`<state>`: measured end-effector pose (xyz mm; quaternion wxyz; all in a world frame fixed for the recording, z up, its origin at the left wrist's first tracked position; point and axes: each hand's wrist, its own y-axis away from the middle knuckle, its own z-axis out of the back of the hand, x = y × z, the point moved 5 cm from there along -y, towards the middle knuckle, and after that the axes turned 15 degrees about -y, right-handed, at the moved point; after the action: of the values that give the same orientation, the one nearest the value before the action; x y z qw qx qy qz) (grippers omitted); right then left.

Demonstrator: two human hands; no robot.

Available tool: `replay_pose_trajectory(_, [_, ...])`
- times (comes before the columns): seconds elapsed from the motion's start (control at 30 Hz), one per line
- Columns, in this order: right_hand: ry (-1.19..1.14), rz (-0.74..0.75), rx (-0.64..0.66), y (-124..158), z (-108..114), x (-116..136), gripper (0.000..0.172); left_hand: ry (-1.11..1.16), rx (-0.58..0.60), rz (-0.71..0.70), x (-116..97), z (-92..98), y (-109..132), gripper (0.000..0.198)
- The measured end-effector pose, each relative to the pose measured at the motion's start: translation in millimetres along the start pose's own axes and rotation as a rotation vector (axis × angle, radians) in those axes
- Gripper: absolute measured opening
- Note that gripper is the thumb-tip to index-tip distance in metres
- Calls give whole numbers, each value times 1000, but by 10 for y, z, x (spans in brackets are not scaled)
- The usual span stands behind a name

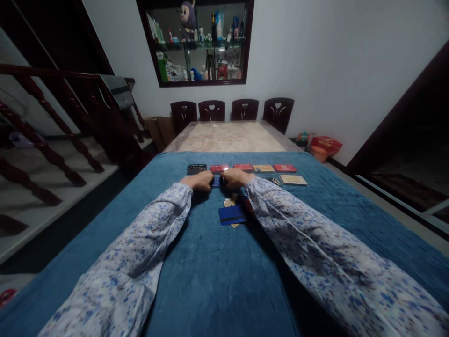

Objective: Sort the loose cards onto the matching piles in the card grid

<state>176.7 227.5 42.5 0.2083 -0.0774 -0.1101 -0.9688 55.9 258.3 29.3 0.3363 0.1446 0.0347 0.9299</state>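
Note:
Both hands reach forward over the blue cloth. My left hand (201,180), fingers curled, pinches the left end of a small blue card (215,182). At the card's other end, my right hand (234,178) is closed the same way; its fingertips are partly hidden. Just beyond lies a row: a black card (197,169), two red cards (219,168), a yellowish card (263,168) and another red card (285,168). Right of my right hand are a dark patterned card (274,181) and a cream card (293,180). Nearer me, a dark-blue striped card (232,216) overlaps tan cards, partly behind my right sleeve.
The blue cloth (217,281) covers the near part of a long marble-look table (228,135). Several dark wooden chairs (211,111) stand at its far end. A railing (42,121) runs on the left; a red bag (326,143) sits on the floor at right.

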Motion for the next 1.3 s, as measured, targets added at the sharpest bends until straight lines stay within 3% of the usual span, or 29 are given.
replay_pose_trajectory(0.17, [-7,5,-16,-2,14,29,47,-41,6,-51,-18,40,0,45])
replay_pose_trajectory(0.4, [-16,9,-12,-106,-7,51,45,-82,50,-30,-22,42,7,32])
replay_pose_trajectory(0.7, [-8,-14,-26,-137,-12,2,48,-89,44,-11,-48,46,21,30])
replay_pose_trajectory(1.13, [94,35,-35,12,53,103,35,-185,-135,-3,-147,-7,182,34])
replay_pose_trajectory(1.3, [129,74,-131,130,114,103,32,-177,-210,-3,-162,-54,294,38])
